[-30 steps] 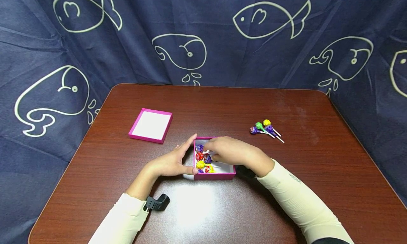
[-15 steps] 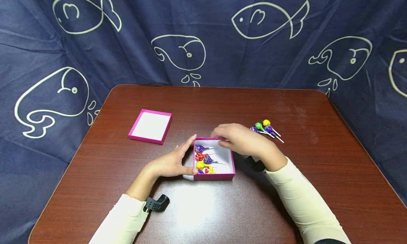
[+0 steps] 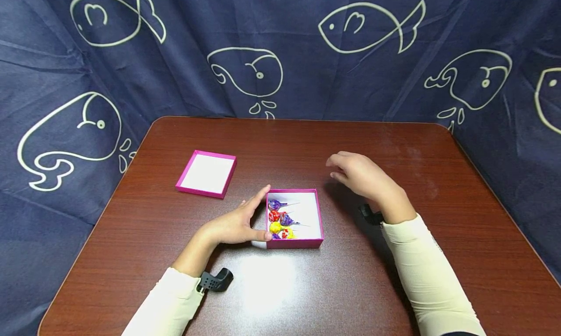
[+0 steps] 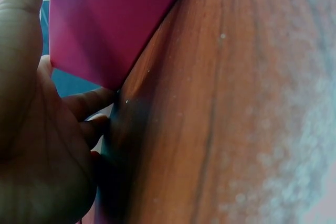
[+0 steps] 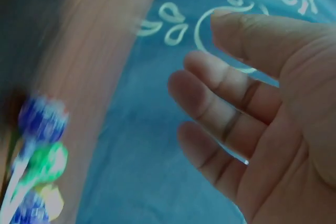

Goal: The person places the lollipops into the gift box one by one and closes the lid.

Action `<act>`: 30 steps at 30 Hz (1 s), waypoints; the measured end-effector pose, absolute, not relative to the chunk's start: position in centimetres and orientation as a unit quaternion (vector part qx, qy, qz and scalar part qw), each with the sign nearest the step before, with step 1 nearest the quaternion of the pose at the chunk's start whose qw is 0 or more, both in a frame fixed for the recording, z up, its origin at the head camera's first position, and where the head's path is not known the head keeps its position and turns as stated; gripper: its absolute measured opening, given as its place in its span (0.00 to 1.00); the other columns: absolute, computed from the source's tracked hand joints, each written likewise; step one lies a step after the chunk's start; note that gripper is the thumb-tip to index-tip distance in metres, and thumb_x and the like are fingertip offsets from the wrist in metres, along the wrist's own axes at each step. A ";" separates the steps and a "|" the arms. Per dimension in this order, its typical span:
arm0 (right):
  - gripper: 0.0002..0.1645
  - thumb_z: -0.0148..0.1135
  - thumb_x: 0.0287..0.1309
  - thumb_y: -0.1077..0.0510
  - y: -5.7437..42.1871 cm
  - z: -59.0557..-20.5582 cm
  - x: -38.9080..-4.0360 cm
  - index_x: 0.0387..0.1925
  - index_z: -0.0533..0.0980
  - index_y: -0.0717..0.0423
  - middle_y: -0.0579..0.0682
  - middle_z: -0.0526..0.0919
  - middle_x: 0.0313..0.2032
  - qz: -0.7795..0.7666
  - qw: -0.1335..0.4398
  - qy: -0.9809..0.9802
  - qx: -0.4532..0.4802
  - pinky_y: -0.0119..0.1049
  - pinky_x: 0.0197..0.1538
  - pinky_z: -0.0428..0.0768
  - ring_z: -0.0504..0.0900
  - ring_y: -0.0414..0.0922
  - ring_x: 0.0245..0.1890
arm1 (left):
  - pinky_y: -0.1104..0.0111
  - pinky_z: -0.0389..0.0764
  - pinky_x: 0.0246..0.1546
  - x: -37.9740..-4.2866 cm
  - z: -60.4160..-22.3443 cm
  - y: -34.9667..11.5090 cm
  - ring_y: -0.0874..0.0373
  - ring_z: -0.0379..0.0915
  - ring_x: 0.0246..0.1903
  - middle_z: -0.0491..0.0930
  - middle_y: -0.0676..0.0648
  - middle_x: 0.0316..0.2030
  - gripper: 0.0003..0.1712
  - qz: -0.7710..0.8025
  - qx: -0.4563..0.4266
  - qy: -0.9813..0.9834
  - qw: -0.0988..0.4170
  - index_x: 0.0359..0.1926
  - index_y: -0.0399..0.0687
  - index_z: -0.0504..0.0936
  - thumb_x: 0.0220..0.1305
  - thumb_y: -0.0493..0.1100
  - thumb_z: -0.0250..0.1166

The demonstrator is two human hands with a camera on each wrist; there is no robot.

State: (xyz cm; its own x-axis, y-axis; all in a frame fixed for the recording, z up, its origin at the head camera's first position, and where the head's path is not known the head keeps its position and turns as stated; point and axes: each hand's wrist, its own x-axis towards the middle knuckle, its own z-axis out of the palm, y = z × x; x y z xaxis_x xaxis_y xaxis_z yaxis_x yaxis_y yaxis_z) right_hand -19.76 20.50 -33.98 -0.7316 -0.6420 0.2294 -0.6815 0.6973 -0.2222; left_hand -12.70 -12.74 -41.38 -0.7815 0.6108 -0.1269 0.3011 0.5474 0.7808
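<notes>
A small pink box (image 3: 294, 244) with a white inside stands in front of the person. Several wrapped lollipops lie along its left part, among them a purple one (image 3: 275, 205), a red one (image 3: 274, 216) and a yellow one (image 3: 275, 227). The left hand (image 3: 232, 227) rests against the box's left wall, thumb at the near corner and index finger at the far one. Right of the box, the right hand (image 3: 357, 174) hovers over the table with bent fingers and nothing in them. Beside it, the right wrist view shows loose lollipops, one green (image 5: 48, 163); the hand hides them in the head view.
A pink lid (image 3: 208, 173) lies white side up on the brown table (image 3: 271, 146), left of the box. Behind the table hangs a dark blue cloth (image 3: 302, 92) with white fish and whale outlines.
The right hand has let go of a lollipop inside the box, risen out and moved right, over the loose lollipops. The left hand has stayed at the box.
</notes>
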 end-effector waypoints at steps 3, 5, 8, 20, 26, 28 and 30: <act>0.10 0.67 0.57 0.69 21.7 -34.2 -20.1 0.41 0.79 0.62 0.57 0.83 0.39 0.142 0.066 -0.925 0.347 0.50 0.44 0.79 0.83 0.52 0.38 | 0.47 0.35 0.73 -12.7 -41.4 -12.8 0.42 0.36 0.75 0.44 0.45 0.78 0.65 0.396 0.267 0.857 0.196 0.80 0.57 0.36 0.56 0.57 0.74; 0.10 0.68 0.57 0.69 22.4 -34.4 -20.3 0.42 0.79 0.63 0.58 0.83 0.39 0.141 0.063 -0.928 0.338 0.51 0.45 0.79 0.83 0.54 0.38 | 0.47 0.35 0.72 -12.7 -41.4 -12.8 0.42 0.36 0.75 0.44 0.45 0.78 0.66 0.397 0.271 0.855 0.193 0.80 0.56 0.36 0.56 0.57 0.74; 0.11 0.69 0.56 0.68 23.3 -34.7 -20.5 0.42 0.79 0.64 0.59 0.84 0.40 0.137 0.056 -0.934 0.325 0.52 0.46 0.79 0.83 0.55 0.40 | 0.47 0.35 0.72 -12.8 -41.5 -12.8 0.43 0.37 0.75 0.44 0.45 0.78 0.65 0.399 0.273 0.854 0.191 0.80 0.56 0.36 0.56 0.57 0.74; 0.12 0.72 0.53 0.66 25.0 -36.6 -21.1 0.40 0.79 0.63 0.56 0.83 0.37 0.122 0.033 -0.938 0.323 0.52 0.44 0.79 0.83 0.55 0.39 | 0.48 0.35 0.73 -12.7 -41.3 -12.7 0.43 0.36 0.75 0.44 0.45 0.78 0.65 0.394 0.268 0.858 0.194 0.80 0.59 0.36 0.56 0.58 0.74; 0.12 0.74 0.50 0.68 25.0 -37.9 -21.0 0.36 0.79 0.59 0.52 0.80 0.34 0.109 0.040 -0.937 0.331 0.49 0.41 0.80 0.81 0.50 0.36 | 0.48 0.35 0.73 -12.7 -41.3 -12.7 0.42 0.37 0.75 0.44 0.45 0.78 0.65 0.391 0.272 0.859 0.189 0.80 0.57 0.36 0.56 0.57 0.74; 0.12 0.74 0.49 0.68 25.0 -38.2 -21.0 0.35 0.79 0.58 0.51 0.79 0.34 0.102 0.040 -0.938 0.328 0.48 0.40 0.80 0.81 0.49 0.35 | 0.48 0.35 0.73 -12.7 -41.3 -12.7 0.42 0.37 0.75 0.45 0.44 0.78 0.65 0.391 0.273 0.858 0.189 0.80 0.56 0.37 0.56 0.57 0.74; 0.12 0.74 0.50 0.68 24.9 -38.4 -20.9 0.35 0.78 0.58 0.51 0.78 0.33 0.094 0.039 -0.940 0.325 0.48 0.39 0.80 0.81 0.49 0.35 | 0.47 0.35 0.73 -12.7 -41.4 -12.7 0.42 0.37 0.75 0.44 0.44 0.78 0.65 0.393 0.273 0.858 0.189 0.80 0.56 0.37 0.56 0.57 0.74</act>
State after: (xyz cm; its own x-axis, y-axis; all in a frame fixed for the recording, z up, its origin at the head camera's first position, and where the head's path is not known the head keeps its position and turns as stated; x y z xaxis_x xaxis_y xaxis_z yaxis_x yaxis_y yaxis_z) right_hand -20.89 24.93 -38.38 -0.7856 -0.6038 0.1351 -0.6186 0.7709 -0.1520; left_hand -12.68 -12.72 -41.37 -0.7799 0.6161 -0.1101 0.3192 0.5429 0.7768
